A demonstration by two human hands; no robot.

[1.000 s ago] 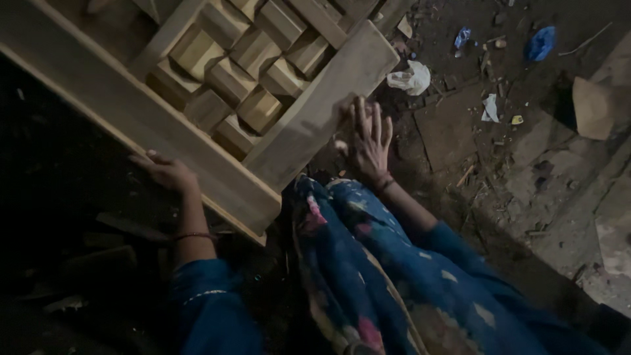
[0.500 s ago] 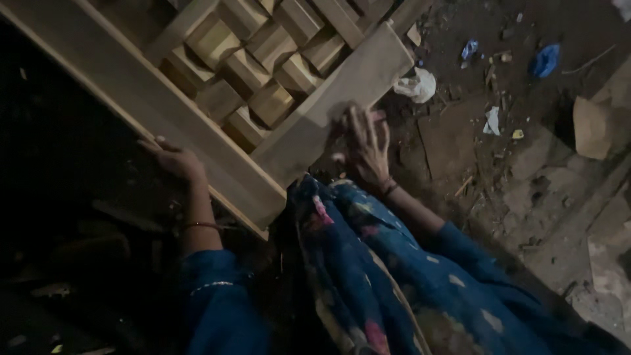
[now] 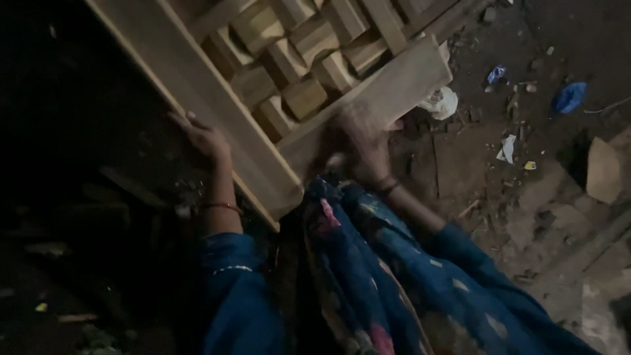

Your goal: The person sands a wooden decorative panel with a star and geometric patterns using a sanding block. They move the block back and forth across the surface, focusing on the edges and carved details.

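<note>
The right hand (image 3: 368, 148) has slid lower, flat and blurred on the panel (image 3: 217, 98); the left hand (image 3: 204, 138) still grips its edge.

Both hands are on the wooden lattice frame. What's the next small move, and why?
Probably slide the right hand further along the bottom rail. It lies flat and blurred on that rail while the left hand grips the side rail, steadying the wooden lattice frame.

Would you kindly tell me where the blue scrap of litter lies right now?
In the head view, the blue scrap lies on the dirt floor at upper right, right of the wooden panel, well beyond the right hand.
</note>
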